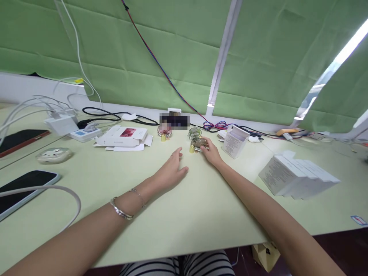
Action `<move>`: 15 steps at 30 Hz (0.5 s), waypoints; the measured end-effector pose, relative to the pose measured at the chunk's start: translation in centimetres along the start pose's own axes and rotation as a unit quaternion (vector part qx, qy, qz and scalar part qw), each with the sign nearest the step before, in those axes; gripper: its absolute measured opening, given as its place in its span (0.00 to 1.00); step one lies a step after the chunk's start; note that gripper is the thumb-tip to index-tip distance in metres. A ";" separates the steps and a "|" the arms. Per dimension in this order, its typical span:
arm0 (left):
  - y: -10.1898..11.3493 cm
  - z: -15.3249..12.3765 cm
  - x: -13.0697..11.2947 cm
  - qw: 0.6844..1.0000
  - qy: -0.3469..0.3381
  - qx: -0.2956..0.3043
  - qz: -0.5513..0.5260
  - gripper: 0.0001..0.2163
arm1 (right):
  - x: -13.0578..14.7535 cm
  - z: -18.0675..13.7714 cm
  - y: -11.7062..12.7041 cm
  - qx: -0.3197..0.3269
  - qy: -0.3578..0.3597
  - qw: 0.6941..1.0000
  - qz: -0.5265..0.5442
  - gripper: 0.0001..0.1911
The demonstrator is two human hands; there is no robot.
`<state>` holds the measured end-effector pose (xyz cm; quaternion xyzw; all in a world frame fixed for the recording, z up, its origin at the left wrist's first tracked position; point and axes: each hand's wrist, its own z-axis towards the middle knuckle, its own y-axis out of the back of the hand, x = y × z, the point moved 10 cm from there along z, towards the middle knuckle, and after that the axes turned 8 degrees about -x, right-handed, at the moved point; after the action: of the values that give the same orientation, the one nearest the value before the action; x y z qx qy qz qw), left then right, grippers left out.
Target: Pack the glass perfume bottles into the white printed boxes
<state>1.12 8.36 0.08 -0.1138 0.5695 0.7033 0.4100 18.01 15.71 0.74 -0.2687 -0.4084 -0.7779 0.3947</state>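
Note:
My right hand [212, 152] has its fingers closed around the side of a small round glass bottle [198, 143] with brownish contents, low at the table top. A gold cap-like piece [192, 148] shows at that bottle's left. Just behind it is a similar bottle with a greenish look [195, 132]. Farther left lies a pinkish round bottle [164, 131], with another gold cap-like piece [163, 138] in front. My left hand [171, 170] is open, thumb and fingers apart, holding nothing, short of the bottles. Bracelets circle the left wrist.
Flattened white cartons [122, 137] lie at left. An open white box [235, 142] stands right of my right hand, and several white boxes [296, 176] lean together farther right. A phone [25, 189], an oval case [54, 155], chargers [61, 122] and cables occupy the left side.

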 end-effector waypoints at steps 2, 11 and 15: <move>0.2 0.3 0.5 0.999 0.020 -0.014 -0.022 0.36 | 0.8 -1.2 0.1 0.023 0.006 0.999 0.024 0.23; 0.8 0.4 -0.7 1.000 -0.015 -0.012 -0.020 0.32 | 4.9 -4.9 -0.9 0.146 0.076 0.983 0.080 0.22; 0.9 0.4 -1.3 0.999 -0.034 0.000 -0.014 0.27 | 6.2 -5.4 -0.5 0.111 0.140 0.983 0.037 0.26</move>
<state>1.44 8.08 1.68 -0.0976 0.5538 0.7010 0.4385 13.69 8.92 2.31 -0.1266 -0.4224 -0.7425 0.5042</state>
